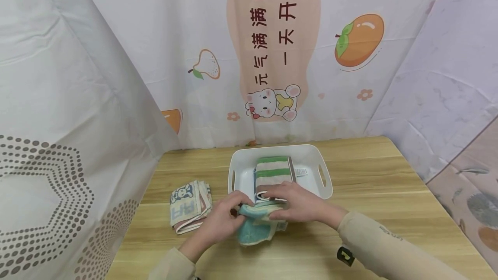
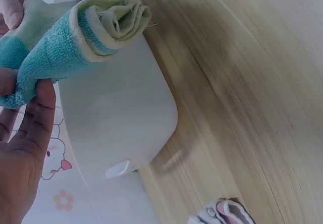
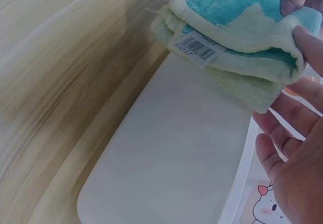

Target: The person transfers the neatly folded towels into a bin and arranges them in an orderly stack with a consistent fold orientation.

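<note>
Both hands hold a folded teal and pale-cream towel (image 1: 254, 231) at the near side of a white plastic basket (image 1: 316, 155). My left hand (image 1: 223, 219) pinches the towel's left end, thumb on one side and fingers on the other. At the opposite end, my right hand (image 1: 298, 203) grips the edge between thumb and fingers. A barcode label (image 3: 198, 48) shows on the towel in the right wrist view. Its layers are rolled at one end of the towel (image 2: 60, 45) in the left wrist view. Inside the basket lies a folded green, white and brown striped towel (image 1: 274, 171).
Left of the basket, another folded towel (image 1: 184, 206) with a blue cartoon print lies on the wooden table (image 1: 373, 180). The basket has handle slots at its sides. A printed curtain (image 1: 218, 20) hangs behind the table, with more fabric at both sides.
</note>
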A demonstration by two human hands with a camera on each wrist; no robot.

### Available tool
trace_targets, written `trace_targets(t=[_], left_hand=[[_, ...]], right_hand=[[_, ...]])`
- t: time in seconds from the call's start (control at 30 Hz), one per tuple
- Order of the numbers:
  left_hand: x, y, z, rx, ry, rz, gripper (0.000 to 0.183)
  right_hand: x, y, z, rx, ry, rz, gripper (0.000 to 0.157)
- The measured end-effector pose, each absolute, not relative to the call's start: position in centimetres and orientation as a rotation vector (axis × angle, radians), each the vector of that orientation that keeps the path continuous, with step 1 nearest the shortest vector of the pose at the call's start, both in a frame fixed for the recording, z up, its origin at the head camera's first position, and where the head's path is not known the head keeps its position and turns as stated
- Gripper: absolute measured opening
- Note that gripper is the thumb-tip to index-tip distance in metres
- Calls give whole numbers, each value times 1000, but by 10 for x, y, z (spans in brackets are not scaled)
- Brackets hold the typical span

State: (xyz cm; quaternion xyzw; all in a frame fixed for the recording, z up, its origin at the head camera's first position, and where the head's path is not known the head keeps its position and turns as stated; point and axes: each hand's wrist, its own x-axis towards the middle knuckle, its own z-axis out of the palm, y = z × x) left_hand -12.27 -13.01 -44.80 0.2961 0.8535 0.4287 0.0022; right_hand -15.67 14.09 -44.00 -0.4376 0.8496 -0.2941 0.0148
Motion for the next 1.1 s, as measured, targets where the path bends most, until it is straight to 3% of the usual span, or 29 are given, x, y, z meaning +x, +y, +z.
trace_targets(t=[0.53,0.9,1.1], left_hand=[[-120,-132,-455,1171,2607,1512,41],[-118,-133,-456,1025,2451,1628,35],[-118,-132,-454,797,2346,1694,27]], right_hand=[[-156,146,-446,-1300,2696,-845,40],[-155,148,-446,-1290,2705,-937,14],[-154,152,-444,-1059,2649,-1105,13]])
